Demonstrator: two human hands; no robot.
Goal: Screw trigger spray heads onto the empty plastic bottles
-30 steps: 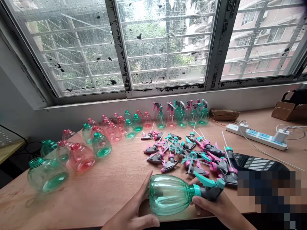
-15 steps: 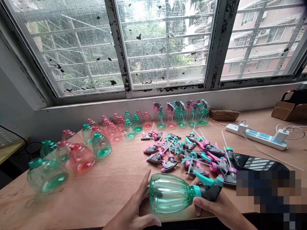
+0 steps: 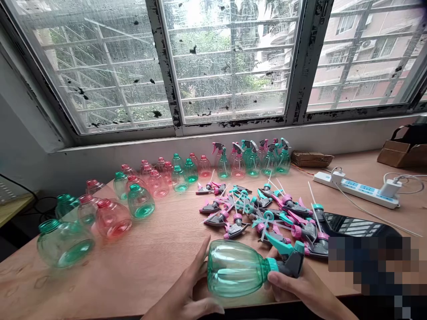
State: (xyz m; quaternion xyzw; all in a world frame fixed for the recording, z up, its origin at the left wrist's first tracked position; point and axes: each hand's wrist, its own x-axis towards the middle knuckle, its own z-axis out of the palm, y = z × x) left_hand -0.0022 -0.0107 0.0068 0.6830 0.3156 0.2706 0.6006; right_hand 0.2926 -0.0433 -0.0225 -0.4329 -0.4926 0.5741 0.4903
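Observation:
A translucent green spray bottle [image 3: 235,269] lies sideways between my hands, above the table's front edge. Its turquoise collar and grey spray head with turquoise trigger [image 3: 290,255] point right. My right hand [image 3: 300,284] is closed around the neck and spray head, thumb on the near side by the collar. At the bottle's base, my left hand [image 3: 187,284] has its thumb and index finger spread wide apart; its other fingers are partly hidden, and contact is unclear. Just beyond lies a pile of loose pink, turquoise and grey spray heads [image 3: 235,226] with white tubes.
Several open green and pink bottles [image 3: 113,220] stand on the left. Bottles with spray heads [image 3: 253,162] line the wall under the window. At right are a white power strip [image 3: 356,189] with cables, a dark glossy tray [image 3: 360,224], a brown packet [image 3: 312,159] and a cardboard box [image 3: 400,151].
The spray head has shifted slightly left, and my right fingers have moved a little around the neck. My left hand stays spread at the base in nearly the same place.

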